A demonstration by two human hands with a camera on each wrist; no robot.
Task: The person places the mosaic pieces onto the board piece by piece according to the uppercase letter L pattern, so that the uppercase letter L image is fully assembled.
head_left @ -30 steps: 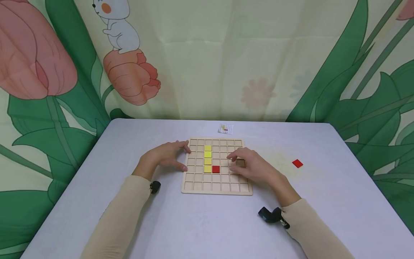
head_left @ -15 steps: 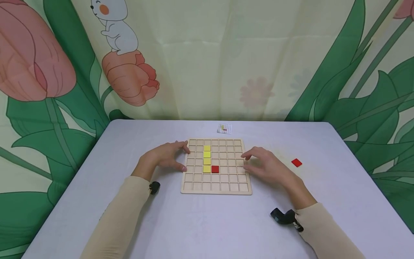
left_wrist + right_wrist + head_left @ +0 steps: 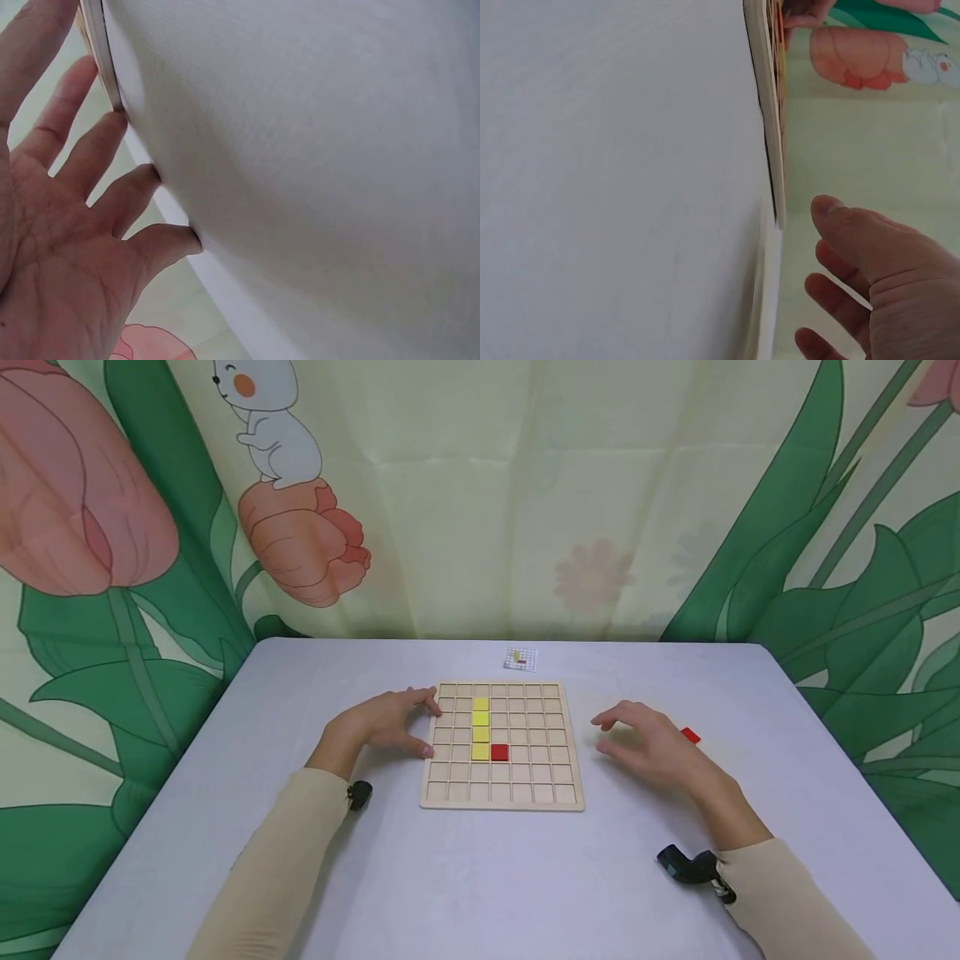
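A wooden grid board lies flat on the table. In its cells sit a column of several yellow square tiles and one red square tile, right beside the lowest yellow one. My left hand rests at the board's left edge, thumb and a finger touching it; the left wrist view shows its fingers spread apart. Over the table to the right of the board is my right hand, with nothing held and its fingers loosely bent. Behind it a loose red tile is partly hidden.
A small card printed with a grid and coloured squares lies beyond the board, near the far edge of the white-covered table. Behind the table hangs a curtain with printed flowers and leaves.
My right hand has moved off the board to the right, toward the loose red tile, and now partly covers it. The left hand has stayed at the board's edge.
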